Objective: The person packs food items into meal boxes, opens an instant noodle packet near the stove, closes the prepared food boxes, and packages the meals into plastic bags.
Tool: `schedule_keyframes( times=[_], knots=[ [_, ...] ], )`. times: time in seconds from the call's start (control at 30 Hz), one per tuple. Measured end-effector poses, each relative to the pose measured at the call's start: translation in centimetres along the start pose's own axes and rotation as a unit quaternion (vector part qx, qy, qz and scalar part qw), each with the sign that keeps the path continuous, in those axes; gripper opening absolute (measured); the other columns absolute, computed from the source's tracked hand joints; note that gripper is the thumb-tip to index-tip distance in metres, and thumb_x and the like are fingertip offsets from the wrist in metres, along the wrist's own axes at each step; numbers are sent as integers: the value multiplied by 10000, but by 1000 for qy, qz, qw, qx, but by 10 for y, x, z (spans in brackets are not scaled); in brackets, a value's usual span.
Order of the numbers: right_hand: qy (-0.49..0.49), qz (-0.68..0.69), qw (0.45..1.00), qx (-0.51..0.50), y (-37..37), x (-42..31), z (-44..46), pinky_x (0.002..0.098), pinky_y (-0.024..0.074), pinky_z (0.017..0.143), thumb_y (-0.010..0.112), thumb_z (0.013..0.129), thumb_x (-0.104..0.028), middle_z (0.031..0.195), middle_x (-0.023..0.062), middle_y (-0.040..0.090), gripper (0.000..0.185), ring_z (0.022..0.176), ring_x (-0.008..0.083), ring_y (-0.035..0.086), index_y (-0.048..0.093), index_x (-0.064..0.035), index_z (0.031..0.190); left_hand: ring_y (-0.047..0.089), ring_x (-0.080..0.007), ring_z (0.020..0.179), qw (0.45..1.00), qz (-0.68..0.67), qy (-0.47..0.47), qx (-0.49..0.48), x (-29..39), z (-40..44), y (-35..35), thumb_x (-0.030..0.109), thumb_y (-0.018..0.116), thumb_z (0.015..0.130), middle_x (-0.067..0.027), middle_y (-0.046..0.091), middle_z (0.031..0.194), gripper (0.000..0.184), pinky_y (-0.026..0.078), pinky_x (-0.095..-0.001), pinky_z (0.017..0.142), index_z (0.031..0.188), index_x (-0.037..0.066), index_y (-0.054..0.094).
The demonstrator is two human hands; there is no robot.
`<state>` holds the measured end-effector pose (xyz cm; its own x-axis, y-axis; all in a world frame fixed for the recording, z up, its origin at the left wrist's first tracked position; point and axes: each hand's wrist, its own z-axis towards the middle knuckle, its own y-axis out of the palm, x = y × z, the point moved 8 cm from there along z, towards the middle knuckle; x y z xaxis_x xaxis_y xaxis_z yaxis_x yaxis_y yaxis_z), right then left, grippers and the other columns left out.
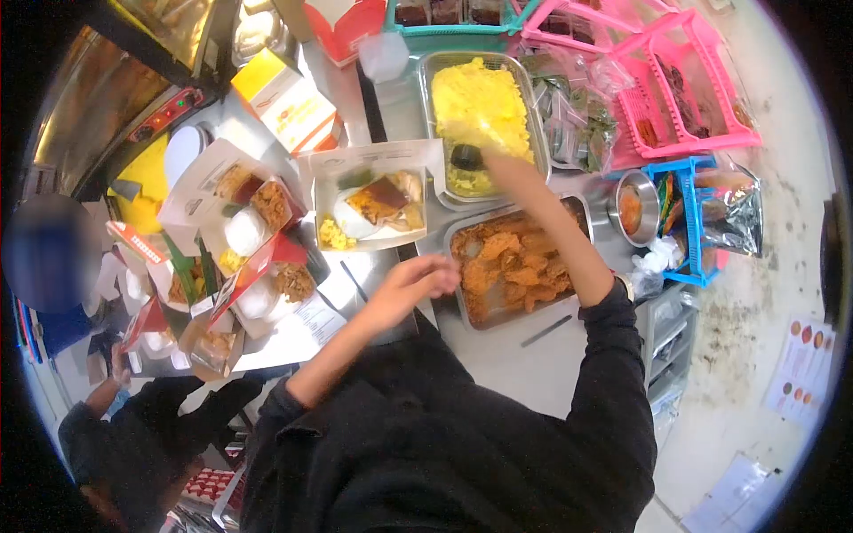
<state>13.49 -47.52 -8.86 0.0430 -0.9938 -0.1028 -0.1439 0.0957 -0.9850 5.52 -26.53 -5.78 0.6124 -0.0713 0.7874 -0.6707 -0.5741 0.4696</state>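
Observation:
My right hand (pixel 504 169), smeared by motion, reaches over a clear tub (pixel 530 89) of yellow scrambled egg (pixel 475 93). At its fingers is a dark, round-ended utensil (pixel 466 157), which it appears to grip; the rest is blurred. My left hand (pixel 413 282) is held above the counter with fingers stretched out and nothing in it, by the left edge of a metal tray (pixel 458 306) of fried chicken (pixel 515 271). Beyond it stands an open white meal box (pixel 382 164) with rice, egg and a sauce-topped piece (pixel 380 202).
More open meal boxes (pixel 253 200) with rice and chicken crowd the left. A person in dark clothes (pixel 151 435) works there. Pink baskets (pixel 684 84), a blue basket (pixel 680 209) and a steel bowl (pixel 634 209) stand right. A yellow-and-white carton (pixel 289 102) is at the back.

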Motion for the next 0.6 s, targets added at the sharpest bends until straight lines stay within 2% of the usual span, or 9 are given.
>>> schedule_keyframes(
  times=[0.03, 0.1, 0.2, 0.3, 0.33, 0.4, 0.5, 0.57, 0.6],
  knots=[
    [27, 49, 996, -64, 8, -1, -3, 434, 450, 611, 439, 796, -56, 816, 152, 596, 238, 753, 314, 587, 431, -57, 1033, 558, -135, 861, 999, -9, -3, 41, -15, 23, 0, 208, 522, 854, -69, 590, 927, 350, 446, -259, 716, 1120, -12, 468],
    [90, 53, 993, -59, 8, -3, -13, 465, 454, 612, 413, 797, -41, 799, 184, 604, 349, 720, 348, 591, 371, -52, 1144, 550, -147, 870, 992, -29, -10, 125, -39, 63, -9, 162, 491, 862, -74, 575, 933, 351, 439, -265, 746, 1162, 2, 403],
    [161, 68, 984, -35, 1, -15, -14, 470, 459, 646, 419, 785, -33, 843, 231, 592, 531, 737, 381, 584, 264, -76, 1291, 523, -137, 762, 980, -66, -105, 157, -54, 98, -22, 158, 489, 849, -71, 540, 881, 304, 428, -289, 661, 1088, -6, 395],
    [181, 66, 980, -41, 12, -23, -3, 465, 443, 712, 430, 774, -24, 954, 278, 547, 668, 826, 402, 558, 152, -121, 1374, 481, -129, 693, 938, -129, -86, 311, -51, 114, -37, 145, 507, 820, -62, 504, 799, 266, 396, -310, 576, 1002, -19, 406],
    [181, 63, 980, -49, 18, -26, 0, 465, 435, 737, 430, 772, -21, 996, 293, 529, 706, 862, 409, 548, 114, -137, 1392, 503, -181, 773, 941, -76, -90, 317, -51, 122, -42, 158, 511, 810, -133, 505, 882, 343, 411, -330, 622, 1037, -64, 380],
    [216, 171, 958, 76, 6, -21, 2, 449, 389, 840, 396, 769, 24, 1072, 283, 498, 667, 972, 385, 511, 168, -131, 1377, 549, -285, 934, 940, 32, -95, 327, -52, 137, -53, 182, 518, 792, -274, 508, 1048, 498, 442, -371, 715, 1106, -154, 329],
    [268, 260, 912, 170, -7, -24, 7, 421, 333, 933, 364, 757, 68, 1174, 259, 437, 663, 1084, 366, 449, 192, -116, 1370, 552, -194, 722, 874, 41, 2, 484, -51, 141, -56, 109, 498, 788, -136, 567, 741, 275, 439, -334, 607, 997, -64, 452],
    [256, 254, 906, 220, -5, -26, 22, 415, 337, 923, 347, 776, 52, 1162, 237, 454, 625, 1068, 364, 458, 193, -93, 1364, 558, -231, 812, 916, 59, 10, 396, -71, 164, -59, 119, 495, 781, -197, 572, 866, 350, 439, -342, 707, 1053, -89, 425],
    [229, 235, 910, 254, 0, -21, 30, 418, 358, 892, 337, 802, 26, 1117, 224, 495, 583, 1022, 365, 488, 195, -77, 1359, 527, -287, 951, 935, 63, -81, 340, -72, 163, -53, 105, 472, 777, -247, 520, 1038, 411, 405, -367, 823, 1119, -92, 357]
  ],
)
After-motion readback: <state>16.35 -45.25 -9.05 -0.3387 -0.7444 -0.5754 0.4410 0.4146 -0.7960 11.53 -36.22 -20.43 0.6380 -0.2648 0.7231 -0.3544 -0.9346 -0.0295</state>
